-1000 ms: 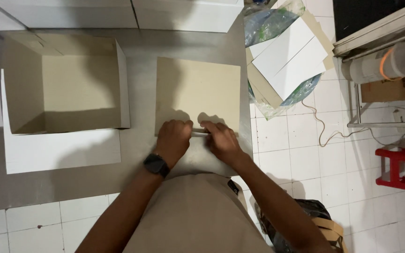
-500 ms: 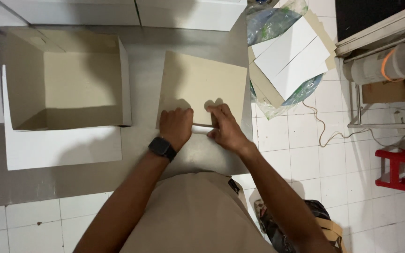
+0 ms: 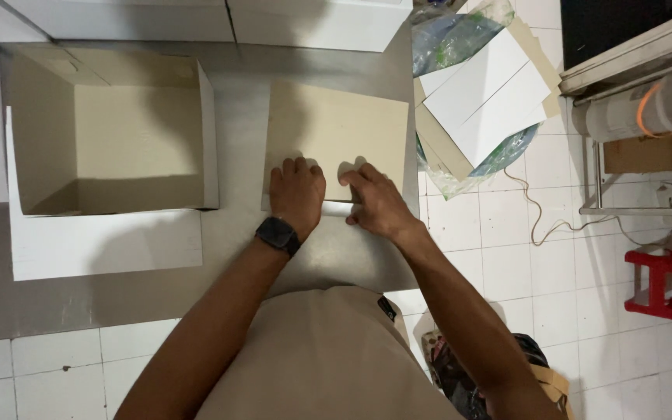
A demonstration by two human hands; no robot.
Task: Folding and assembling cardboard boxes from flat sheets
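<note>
A flat beige cardboard sheet [image 3: 340, 132] lies on the steel table [image 3: 235, 257]. My left hand [image 3: 297, 193], with a black watch on its wrist, presses palm-down on the sheet's near edge. Just to its right, my right hand [image 3: 375, 202] presses the same edge, where a narrow white flap shows folded between the two hands. To the left stands an open cardboard box [image 3: 110, 140], white outside and brown inside, with its front flap lying flat toward me.
White boxes [image 3: 219, 15] line the table's far edge. On the tiled floor to the right lie a stack of flat white sheets on plastic wrap [image 3: 484, 93], a metal rack with rolls [image 3: 647, 109], a cable and a red stool [image 3: 670, 280].
Both hands shifted slightly forward along the sheet's near edge and stay pressed on the fold. The box has not moved.
</note>
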